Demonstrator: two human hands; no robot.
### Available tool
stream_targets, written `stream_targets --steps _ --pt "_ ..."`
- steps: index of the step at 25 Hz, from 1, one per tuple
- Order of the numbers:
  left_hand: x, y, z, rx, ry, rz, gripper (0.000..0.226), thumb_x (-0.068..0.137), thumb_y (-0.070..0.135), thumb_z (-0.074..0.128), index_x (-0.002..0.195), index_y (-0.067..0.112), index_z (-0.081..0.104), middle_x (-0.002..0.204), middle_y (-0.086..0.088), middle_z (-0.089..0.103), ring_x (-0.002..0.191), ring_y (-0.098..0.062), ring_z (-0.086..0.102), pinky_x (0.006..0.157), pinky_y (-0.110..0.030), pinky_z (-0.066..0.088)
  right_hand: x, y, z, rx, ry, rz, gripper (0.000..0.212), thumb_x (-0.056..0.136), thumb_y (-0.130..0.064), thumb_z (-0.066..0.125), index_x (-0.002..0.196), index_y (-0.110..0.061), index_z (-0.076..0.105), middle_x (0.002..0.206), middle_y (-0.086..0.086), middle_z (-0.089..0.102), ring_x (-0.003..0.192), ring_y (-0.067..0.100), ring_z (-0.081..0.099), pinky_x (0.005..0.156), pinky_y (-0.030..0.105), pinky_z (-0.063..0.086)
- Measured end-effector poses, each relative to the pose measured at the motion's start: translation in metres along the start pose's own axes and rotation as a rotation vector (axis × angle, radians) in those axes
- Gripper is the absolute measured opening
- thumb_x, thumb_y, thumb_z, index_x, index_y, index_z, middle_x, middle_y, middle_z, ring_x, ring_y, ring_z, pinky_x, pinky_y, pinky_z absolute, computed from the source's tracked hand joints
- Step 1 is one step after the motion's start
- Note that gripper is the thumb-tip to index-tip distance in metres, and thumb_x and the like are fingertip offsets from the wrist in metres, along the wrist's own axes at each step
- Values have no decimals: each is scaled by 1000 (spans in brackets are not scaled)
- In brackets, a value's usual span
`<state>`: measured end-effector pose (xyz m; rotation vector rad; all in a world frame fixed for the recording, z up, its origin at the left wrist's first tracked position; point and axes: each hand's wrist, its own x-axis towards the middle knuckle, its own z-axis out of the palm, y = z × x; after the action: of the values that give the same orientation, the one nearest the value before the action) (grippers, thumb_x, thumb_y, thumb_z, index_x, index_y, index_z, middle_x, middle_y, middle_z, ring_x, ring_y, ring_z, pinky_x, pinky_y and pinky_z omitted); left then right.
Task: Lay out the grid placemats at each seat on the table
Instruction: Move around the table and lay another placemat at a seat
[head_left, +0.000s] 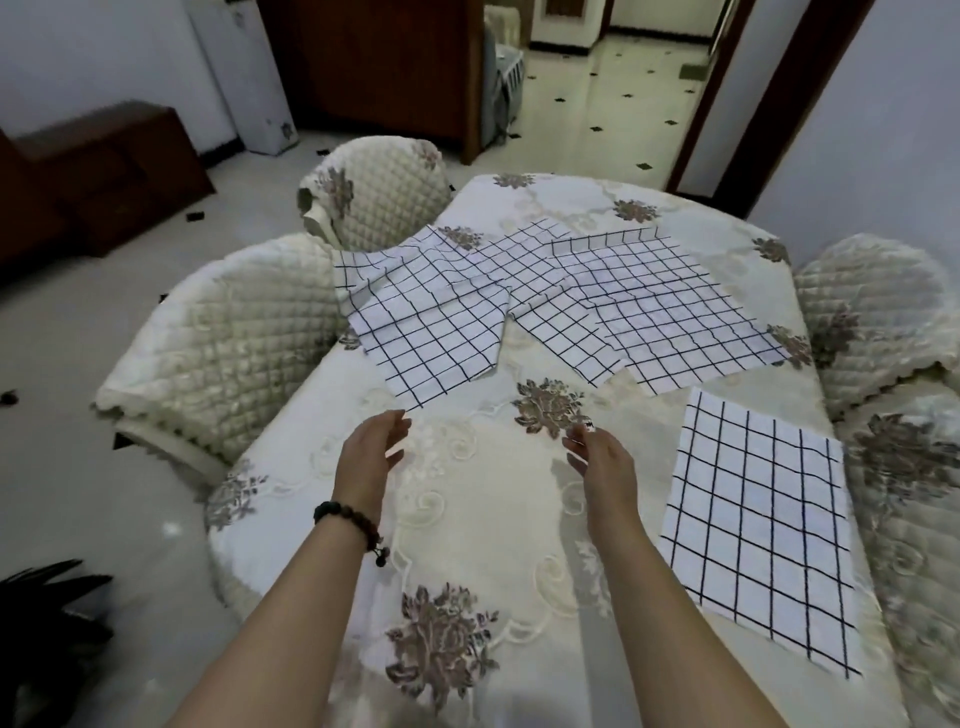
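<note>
Several white placemats with a black grid lie overlapping in a loose pile (597, 301) across the far middle of the table (467, 509), which wears a cream floral cloth. The nearest mat of that pile (431, 343) points a corner toward me. One single grid placemat (758, 525) lies flat at the right side, by a right-hand seat. My left hand (376, 447) hovers open just below that near corner, not touching it. My right hand (597, 457) is open above the cloth, left of the single mat, holding nothing.
Quilted cream chairs stand around the table: two on the left (228, 343) (374, 197) and two on the right (878, 312) (914, 519). A dark wooden cabinet (104, 171) is at far left. A tiled floor leads to a doorway beyond.
</note>
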<state>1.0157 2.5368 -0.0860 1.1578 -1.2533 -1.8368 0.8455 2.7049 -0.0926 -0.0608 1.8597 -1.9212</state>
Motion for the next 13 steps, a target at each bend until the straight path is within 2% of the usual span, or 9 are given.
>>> stream_targets --steps 4,8,13 --pt "34 14 -44 0 -21 1 20 93 24 50 96 16 68 108 -7 70 108 -17 62 91 -34 48 -6 13 50 -11 22 -6 22 95 -18 48 89 -11 67 94 8 67 96 21 62 91 35 49" --pt "78 29 -92 10 -75 -26 19 93 25 51 95 19 68 107 -5 70 107 -15 62 93 -35 48 -13 25 109 17 94 23 21 95 -17 47 92 -12 67 99 8 67 100 23 63 92 35 49" --pt "140 53 -146 14 -142 -71 19 95 18 48 90 15 66 95 -4 69 103 -21 60 96 -40 44 -23 41 185 28 162 15 21 94 -17 48 88 -16 67 96 7 68 100 23 64 89 35 50"
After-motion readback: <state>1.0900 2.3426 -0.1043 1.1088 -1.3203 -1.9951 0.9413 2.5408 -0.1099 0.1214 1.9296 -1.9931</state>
